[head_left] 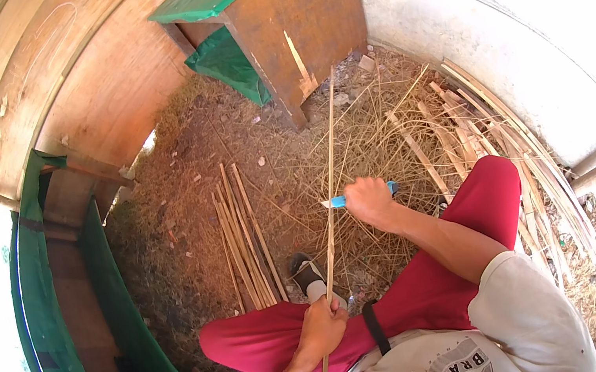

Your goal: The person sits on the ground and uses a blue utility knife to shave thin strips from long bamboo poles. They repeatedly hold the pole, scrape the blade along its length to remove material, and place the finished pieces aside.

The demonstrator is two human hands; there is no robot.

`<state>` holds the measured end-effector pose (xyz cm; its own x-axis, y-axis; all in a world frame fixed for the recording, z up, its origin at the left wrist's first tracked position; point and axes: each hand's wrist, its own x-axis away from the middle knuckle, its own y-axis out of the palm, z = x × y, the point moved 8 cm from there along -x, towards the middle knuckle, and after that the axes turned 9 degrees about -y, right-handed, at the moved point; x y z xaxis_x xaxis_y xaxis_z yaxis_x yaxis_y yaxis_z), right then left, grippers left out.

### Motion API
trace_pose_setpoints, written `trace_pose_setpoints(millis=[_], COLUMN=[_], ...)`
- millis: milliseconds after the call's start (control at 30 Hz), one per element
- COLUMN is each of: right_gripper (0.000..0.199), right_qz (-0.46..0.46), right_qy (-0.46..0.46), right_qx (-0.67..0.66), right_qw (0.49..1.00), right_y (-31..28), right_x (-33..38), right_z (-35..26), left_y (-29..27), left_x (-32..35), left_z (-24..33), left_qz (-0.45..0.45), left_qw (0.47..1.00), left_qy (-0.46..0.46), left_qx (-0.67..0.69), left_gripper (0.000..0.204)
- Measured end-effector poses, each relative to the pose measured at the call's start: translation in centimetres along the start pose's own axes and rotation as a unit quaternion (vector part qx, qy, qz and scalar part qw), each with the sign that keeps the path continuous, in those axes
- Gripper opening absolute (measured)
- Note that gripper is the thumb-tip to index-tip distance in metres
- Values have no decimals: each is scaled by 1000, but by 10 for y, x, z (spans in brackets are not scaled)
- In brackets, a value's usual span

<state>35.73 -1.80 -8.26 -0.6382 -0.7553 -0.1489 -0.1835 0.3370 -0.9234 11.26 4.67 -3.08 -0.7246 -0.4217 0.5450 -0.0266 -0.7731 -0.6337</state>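
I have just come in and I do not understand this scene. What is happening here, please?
A person in red trousers sits on ground covered with dry shavings. The left hand grips a long thin bamboo strip near its lower end, and the strip slants up and away. The right hand holds a blue-handled knife with its blade against the strip. A bundle of similar strips lies to the left, more split pieces along the white wall, and a wooden box stands behind.
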Motion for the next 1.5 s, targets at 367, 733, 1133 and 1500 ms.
trace_pose_setpoints(millis=[367,733,1133,1500], right_gripper=[18,16,18,23], right_qz=[-62,-65,-67,-102], right_qy=[110,234,272,194], right_qx=[-11,47,-22,-378], right_qw=[992,969,960,899], right_y=[14,39,46,72], right_x=[-20,-3,5,-27], right_z=[57,170,175,78], left_y=[-14,-26,-71,-59], left_x=[46,144,197,156], left_z=[-22,-103,-134,-118], left_qz=[-80,-128,-81,-239], left_qw=[992,980,950,853], left_qy=[-65,-106,-293,-322], left_qx=[-77,-107,69,335], left_gripper=[18,25,28,32])
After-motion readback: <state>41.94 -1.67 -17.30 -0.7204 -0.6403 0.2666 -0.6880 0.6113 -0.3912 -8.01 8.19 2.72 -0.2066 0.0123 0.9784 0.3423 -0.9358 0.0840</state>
